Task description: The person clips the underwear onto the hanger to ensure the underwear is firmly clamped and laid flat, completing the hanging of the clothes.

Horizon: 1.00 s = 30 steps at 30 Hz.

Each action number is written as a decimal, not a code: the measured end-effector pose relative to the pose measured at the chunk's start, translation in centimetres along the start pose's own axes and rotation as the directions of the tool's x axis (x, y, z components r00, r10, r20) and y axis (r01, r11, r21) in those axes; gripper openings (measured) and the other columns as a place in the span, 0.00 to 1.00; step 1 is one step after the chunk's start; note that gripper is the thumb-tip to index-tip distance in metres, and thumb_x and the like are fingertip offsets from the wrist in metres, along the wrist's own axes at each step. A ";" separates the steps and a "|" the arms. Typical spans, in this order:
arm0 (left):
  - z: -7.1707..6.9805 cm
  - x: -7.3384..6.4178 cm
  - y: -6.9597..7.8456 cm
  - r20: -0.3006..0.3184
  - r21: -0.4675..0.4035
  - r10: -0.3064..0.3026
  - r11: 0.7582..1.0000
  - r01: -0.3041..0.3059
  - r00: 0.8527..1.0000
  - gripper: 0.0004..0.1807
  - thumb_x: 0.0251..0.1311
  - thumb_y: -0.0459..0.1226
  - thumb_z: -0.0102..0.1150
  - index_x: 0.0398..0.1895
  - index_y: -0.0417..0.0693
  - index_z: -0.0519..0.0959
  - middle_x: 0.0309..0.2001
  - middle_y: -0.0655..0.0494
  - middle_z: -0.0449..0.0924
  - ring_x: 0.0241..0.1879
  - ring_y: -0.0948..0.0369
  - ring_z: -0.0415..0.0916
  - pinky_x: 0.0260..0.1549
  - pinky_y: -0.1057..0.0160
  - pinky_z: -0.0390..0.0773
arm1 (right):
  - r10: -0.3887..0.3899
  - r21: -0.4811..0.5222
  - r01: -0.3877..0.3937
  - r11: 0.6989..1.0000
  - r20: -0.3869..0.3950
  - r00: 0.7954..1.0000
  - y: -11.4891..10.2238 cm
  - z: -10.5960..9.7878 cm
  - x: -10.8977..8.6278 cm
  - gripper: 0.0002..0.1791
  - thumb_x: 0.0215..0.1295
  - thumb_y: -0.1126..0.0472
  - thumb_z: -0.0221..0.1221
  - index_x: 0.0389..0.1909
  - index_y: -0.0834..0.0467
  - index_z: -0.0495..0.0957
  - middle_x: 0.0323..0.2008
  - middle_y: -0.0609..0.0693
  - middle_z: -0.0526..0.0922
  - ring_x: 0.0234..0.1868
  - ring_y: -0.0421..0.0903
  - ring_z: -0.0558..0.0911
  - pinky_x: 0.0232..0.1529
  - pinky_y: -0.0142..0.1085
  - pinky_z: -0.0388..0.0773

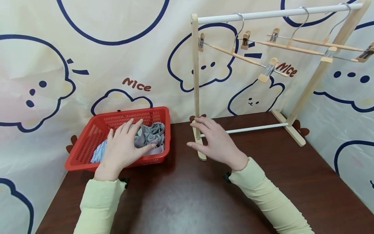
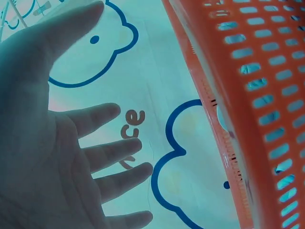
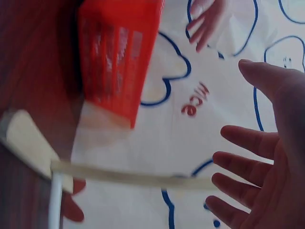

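Note:
In the head view my left hand (image 1: 121, 146) hovers over the near side of a red plastic basket (image 1: 77, 152), fingers spread and holding nothing. Grey crumpled cloth (image 1: 156, 131) and a light blue piece of cloth (image 1: 100, 151) lie inside the basket, partly hidden behind that hand. My right hand (image 1: 217, 141) is in the air near the left foot of a wooden clothes rack (image 1: 195, 74), its fingers apart and nothing between them. The left wrist view shows the left palm (image 2: 52, 157) beside the basket's slotted wall (image 2: 267, 95). In the right wrist view the right fingers (image 3: 243, 164) are extended.
Several wooden clip hangers (image 1: 230, 53) hang from the rack's white top bar (image 1: 268, 14). A white lower bar (image 1: 257, 127) joins the rack's feet. Everything stands on a dark brown table (image 1: 175, 201), with a cartoon-printed cloth backdrop (image 1: 140, 65) behind and at the sides.

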<state>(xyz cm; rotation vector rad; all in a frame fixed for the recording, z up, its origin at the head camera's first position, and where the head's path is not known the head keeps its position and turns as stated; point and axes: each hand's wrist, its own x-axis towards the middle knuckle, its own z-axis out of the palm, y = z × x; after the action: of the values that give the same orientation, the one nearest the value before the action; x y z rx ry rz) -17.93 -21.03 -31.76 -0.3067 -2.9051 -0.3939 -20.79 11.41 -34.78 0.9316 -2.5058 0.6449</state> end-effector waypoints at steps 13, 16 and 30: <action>0.1 -0.2 -1.6 0.052 -0.006 -0.049 0.999 0.049 0.997 0.50 0.57 0.58 0.68 0.78 0.47 0.61 0.74 0.34 0.59 0.69 0.33 0.58 0.63 0.26 0.54 | -0.145 0.082 0.133 0.988 0.162 0.976 -3.9 5.3 1.8 0.30 0.66 0.41 0.66 0.64 0.53 0.79 0.68 0.51 0.73 0.70 0.46 0.67 0.68 0.44 0.65; 0.1 0.2 -2.1 0.062 -0.004 -0.064 0.998 0.064 0.996 0.48 0.59 0.56 0.68 0.77 0.45 0.62 0.72 0.33 0.61 0.67 0.32 0.60 0.62 0.26 0.56 | -0.182 0.093 0.167 0.982 0.193 0.964 -4.4 6.4 2.2 0.27 0.70 0.43 0.62 0.63 0.55 0.80 0.67 0.52 0.74 0.70 0.47 0.68 0.70 0.41 0.62; -1.1 1.9 -3.8 0.112 -0.007 -0.101 0.995 0.102 0.989 0.42 0.62 0.54 0.65 0.73 0.40 0.68 0.67 0.32 0.68 0.63 0.33 0.66 0.58 0.26 0.63 | -0.172 0.085 0.158 0.984 0.195 0.966 -4.8 8.0 2.9 0.17 0.71 0.50 0.64 0.56 0.52 0.86 0.62 0.51 0.80 0.66 0.46 0.74 0.65 0.39 0.70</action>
<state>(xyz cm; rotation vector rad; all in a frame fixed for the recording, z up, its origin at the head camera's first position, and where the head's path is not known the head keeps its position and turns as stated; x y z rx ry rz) -20.42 -24.61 -31.19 -0.1891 -3.0375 -0.4249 -21.13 2.39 -38.56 1.2751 -2.5560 0.6139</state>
